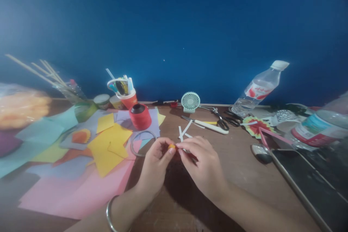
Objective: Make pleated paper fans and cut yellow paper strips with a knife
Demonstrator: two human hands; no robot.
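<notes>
Now, nearer me than one round mint-green plastic fan (pixel 190 102), my left hand (pixel 155 161) pinches one small orange piece (pixel 172 146); my right hand (pixel 203 156) meets its edge, grip unclear. One red thread spool (pixel 140 119) sits fan-left.

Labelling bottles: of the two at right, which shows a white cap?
The farther bottle, left of the other, shows its white cap; the nearer bottle, at the right edge, shows none.

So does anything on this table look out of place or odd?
The tall bottle at the right looks tilted, as if toppling, though lens distortion may explain that. Otherwise just clutter: coloured paper overlaps untidily at the left, and white strips lie scattered in the middle. No spill shows.
</notes>
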